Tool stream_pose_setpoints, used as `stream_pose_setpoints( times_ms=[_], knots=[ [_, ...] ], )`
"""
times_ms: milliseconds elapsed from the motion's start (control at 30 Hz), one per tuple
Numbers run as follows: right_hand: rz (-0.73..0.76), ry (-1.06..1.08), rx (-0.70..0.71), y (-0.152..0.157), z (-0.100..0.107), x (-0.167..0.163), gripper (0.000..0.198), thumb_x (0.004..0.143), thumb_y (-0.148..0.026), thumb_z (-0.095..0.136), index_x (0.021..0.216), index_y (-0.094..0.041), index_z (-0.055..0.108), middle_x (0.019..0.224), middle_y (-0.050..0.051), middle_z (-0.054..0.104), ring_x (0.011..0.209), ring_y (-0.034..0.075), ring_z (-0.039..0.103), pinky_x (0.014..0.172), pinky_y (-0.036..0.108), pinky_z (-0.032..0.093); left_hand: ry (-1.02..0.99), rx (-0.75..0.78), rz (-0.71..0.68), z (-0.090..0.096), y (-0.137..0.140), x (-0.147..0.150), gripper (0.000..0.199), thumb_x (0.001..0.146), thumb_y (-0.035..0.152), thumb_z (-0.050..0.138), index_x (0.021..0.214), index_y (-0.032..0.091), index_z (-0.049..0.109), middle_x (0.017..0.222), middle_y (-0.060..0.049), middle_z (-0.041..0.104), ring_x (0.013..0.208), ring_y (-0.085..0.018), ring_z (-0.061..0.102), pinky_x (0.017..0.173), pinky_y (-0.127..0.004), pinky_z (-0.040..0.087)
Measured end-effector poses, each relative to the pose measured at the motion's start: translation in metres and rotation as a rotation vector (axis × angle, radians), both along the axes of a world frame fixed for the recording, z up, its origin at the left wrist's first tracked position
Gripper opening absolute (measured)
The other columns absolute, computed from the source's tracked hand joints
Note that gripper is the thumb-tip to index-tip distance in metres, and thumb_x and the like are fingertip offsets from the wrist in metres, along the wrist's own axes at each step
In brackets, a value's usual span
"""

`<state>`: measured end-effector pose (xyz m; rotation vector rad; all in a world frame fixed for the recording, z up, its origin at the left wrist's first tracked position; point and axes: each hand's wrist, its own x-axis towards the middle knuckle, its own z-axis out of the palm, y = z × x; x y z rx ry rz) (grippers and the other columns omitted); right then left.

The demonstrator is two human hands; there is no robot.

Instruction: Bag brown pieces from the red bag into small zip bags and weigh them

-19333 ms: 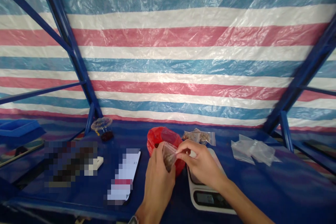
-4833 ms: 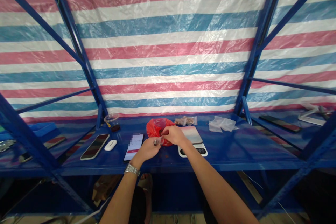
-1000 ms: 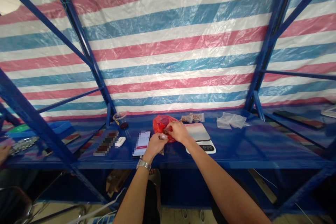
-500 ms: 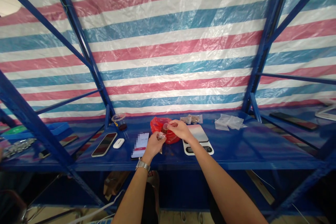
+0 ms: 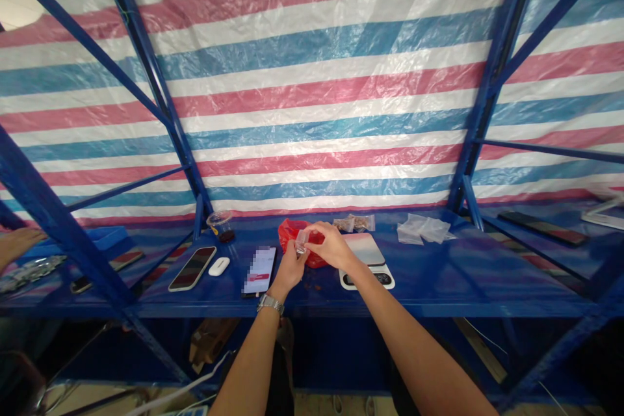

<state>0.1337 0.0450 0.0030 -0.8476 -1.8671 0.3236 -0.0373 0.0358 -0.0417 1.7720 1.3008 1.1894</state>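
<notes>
My left hand, with a metal watch on its wrist, is closed on a small clear plastic bag, mostly hidden by the fingers. My right hand pinches a small clear cup, tipped against the mouth of that bag. Both hands are in front of an opened red plastic bag, whose contents are covered by them. Just right of the red bag is a white kitchen scale with a dark display. Small brown crumbs lie on the blue shelf near the hands.
Filled clear bags lie behind the scale, and flat clear bags to its right. Leftward are a lit phone, a white earbud case, another phone and a plastic cup. Another person's hand shows far left.
My right hand has brought the clear cup from over the red bag to the small bag's mouth. My left hand has risen slightly and turned. Another person's hand has appeared far left.
</notes>
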Motion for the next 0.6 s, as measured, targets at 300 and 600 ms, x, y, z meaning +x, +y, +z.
stream_pose_setpoints(
  times_ms=[300,600],
  knots=[
    [-0.253,-0.142,-0.139,0.001,-0.006,-0.003,0.012,0.087,-0.024,0.072,0.096,-0.027,0.079,0.1,0.004,0.078,0.097,0.024,0.068,0.093,0.036,0.046,0.034,-0.022,0.016,0.002,-0.003,-0.002,0.027,0.091,0.041,0.059,0.103,0.018,0.051,0.095,-0.007,0.066,0.086,-0.023,0.063,0.086,-0.039,0.049],
    [-0.376,-0.422,-0.151,0.008,-0.023,-0.004,0.016,0.086,-0.018,0.069,0.099,-0.024,0.078,0.119,0.01,0.074,0.116,0.028,0.062,0.102,0.044,0.038,0.16,-0.05,0.066,0.007,-0.007,-0.005,0.018,0.089,0.035,0.059,0.096,0.019,0.059,0.09,-0.006,0.07,0.086,-0.023,0.067,0.082,-0.034,0.047]
  ],
)
